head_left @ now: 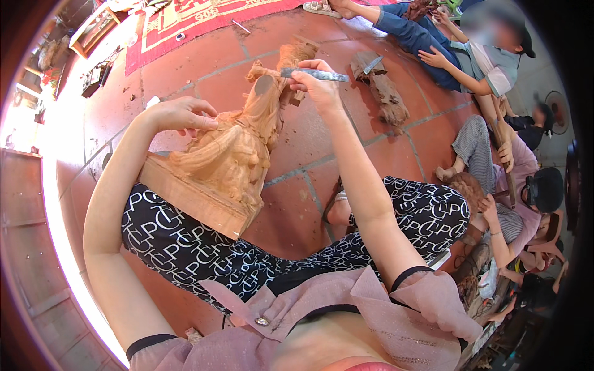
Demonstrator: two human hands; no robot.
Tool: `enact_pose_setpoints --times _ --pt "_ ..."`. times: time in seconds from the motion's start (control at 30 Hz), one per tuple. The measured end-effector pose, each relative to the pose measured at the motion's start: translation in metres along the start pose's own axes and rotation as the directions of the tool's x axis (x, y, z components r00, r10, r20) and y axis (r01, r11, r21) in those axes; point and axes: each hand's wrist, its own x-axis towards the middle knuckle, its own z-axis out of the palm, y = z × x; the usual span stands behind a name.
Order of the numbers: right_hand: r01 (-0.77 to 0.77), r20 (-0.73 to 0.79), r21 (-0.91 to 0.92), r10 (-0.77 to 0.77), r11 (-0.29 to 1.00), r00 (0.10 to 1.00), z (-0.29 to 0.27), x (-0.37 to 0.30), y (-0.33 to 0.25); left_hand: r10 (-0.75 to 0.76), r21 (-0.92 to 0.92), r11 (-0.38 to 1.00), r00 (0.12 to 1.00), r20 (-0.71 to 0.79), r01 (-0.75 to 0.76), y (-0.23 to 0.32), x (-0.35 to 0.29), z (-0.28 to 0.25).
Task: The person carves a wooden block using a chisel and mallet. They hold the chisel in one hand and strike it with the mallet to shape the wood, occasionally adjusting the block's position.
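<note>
A carved wooden statue (229, 154) lies tilted across my lap, its flat base against my left thigh and its narrower end pointing away up the floor. My left hand (182, 115) is open, its loosely bent fingers at the statue's left side, fingertips seeming to touch the carving. In my right hand (318, 83) is a flat blue-grey strip (331, 76), pinched between thumb and fingers; whether it is a file or a sanding strip I cannot tell. The strip's left end meets the statue's far part, near a smooth grey-brown oval patch (265, 85).
A rough piece of wood (385, 93) with a small tool on it lies on the tiled floor (297, 204) to the right. Other people sit along the right, one holding a long wooden handle (510, 179). At the far side lies a red patterned mat (204, 21).
</note>
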Motion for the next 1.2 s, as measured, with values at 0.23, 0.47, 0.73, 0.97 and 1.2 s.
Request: enact_pose_setpoints --times 0.23,0.47,0.73,0.97,1.2 --pt "0.18 -0.031 -0.353 -0.204 0.918 0.979 0.016 0.008 0.022 0.064 -0.01 0.998 0.998 -0.023 -0.064 -0.005 0.002 0.001" --pt "0.498 0.316 -0.649 -0.391 0.575 0.864 0.007 0.01 0.009 0.07 -0.032 0.997 0.997 -0.013 -0.071 -0.002 0.0 0.002" --pt "0.52 0.39 -0.659 -0.344 0.544 0.854 -0.002 0.012 0.006 0.076 -0.05 0.996 0.997 -0.008 -0.076 -0.006 0.005 0.001" --pt "0.38 0.404 -0.694 -0.106 0.611 0.909 -0.008 0.021 -0.007 0.04 0.024 0.999 0.999 -0.019 -0.04 0.0 0.001 0.001" --pt "0.222 0.297 -0.61 -0.04 0.76 0.954 -0.006 0.021 -0.011 0.008 -0.009 1.0 1.0 -0.02 -0.008 -0.001 -0.002 0.001"
